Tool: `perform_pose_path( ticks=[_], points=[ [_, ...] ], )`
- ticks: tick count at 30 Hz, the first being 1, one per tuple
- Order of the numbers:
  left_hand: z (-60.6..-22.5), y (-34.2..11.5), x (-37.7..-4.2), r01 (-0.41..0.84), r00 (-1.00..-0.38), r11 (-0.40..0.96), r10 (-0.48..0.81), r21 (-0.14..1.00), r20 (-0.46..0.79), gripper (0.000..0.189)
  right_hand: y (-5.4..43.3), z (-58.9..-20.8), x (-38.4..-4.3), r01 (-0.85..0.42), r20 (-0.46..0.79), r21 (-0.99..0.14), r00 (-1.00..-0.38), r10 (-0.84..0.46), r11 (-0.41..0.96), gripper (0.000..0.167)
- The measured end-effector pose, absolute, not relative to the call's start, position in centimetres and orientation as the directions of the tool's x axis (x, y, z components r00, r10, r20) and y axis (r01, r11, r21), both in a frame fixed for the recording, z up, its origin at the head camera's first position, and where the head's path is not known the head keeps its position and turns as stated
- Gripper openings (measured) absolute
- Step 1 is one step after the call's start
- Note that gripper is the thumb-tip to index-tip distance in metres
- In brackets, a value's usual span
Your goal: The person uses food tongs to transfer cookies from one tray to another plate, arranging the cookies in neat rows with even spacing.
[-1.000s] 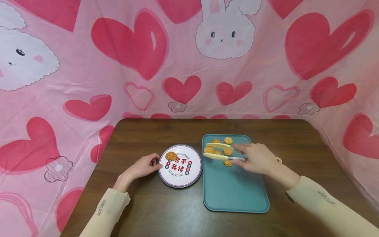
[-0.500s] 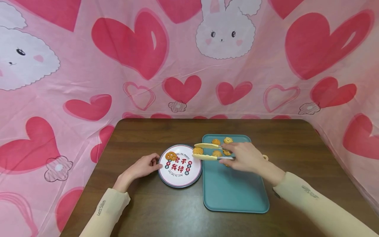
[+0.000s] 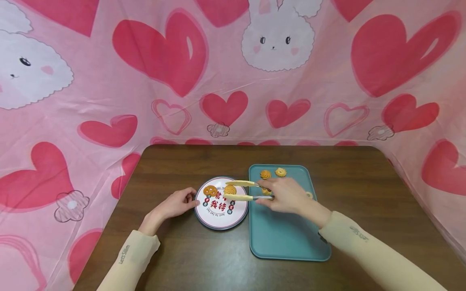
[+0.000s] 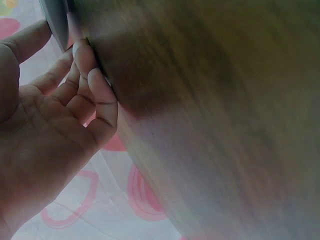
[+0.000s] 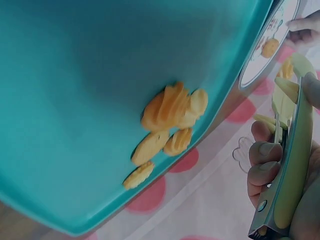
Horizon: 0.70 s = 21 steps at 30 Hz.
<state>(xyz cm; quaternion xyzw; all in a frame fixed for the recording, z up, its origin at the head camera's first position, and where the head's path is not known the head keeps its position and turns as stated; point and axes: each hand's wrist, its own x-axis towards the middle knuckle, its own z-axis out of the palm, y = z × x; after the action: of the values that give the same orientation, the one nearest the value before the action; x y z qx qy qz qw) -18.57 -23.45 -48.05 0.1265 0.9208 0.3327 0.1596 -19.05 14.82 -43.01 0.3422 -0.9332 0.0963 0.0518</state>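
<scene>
My left hand (image 3: 177,203) holds the left rim of a round white plate (image 3: 218,221) with printed red characters. In the left wrist view, the thumb and fingers (image 4: 86,57) meet the plate's edge (image 4: 56,22). A pretzel-shaped cookie (image 3: 210,190) lies on the plate. Beside it, over the plate, a swirled cookie (image 3: 230,189) sits between the yellow tips of a pair of tongs (image 3: 236,197). My right hand (image 3: 285,195) grips the tongs, its fingers curled round the handles in the right wrist view. Whether the swirled cookie touches the plate is unclear.
Right of the plate lies a teal tray (image 3: 287,238). Several cookies remain at its far end, among them a swirled cookie (image 5: 165,107), partly hidden by my right hand in the head view. Both stand on a wooden table (image 3: 174,250), with a heart-patterned pink cloth (image 3: 225,72) behind.
The right hand has moved left with the tongs, carrying the swirled cookie from the tray to over the plate. The left hand stays at the plate's rim.
</scene>
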Motion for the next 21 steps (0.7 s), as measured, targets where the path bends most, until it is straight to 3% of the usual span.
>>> perform_pose_path(
  ticks=[9,21],
  points=[
    [-47.9,-23.5,-18.5,0.127,-0.916,0.748,0.340,0.651,-0.212,0.032,12.8,-44.1,-18.8,-0.682,0.173,-0.146,-0.731,-0.660,0.717,0.061],
    [-47.8,-23.6,-18.4,0.146,-0.912,0.744,0.356,0.652,-0.203,0.033,10.3,-45.0,-18.5,-0.681,0.096,-0.162,-0.732,-0.675,0.715,0.060]
  ],
)
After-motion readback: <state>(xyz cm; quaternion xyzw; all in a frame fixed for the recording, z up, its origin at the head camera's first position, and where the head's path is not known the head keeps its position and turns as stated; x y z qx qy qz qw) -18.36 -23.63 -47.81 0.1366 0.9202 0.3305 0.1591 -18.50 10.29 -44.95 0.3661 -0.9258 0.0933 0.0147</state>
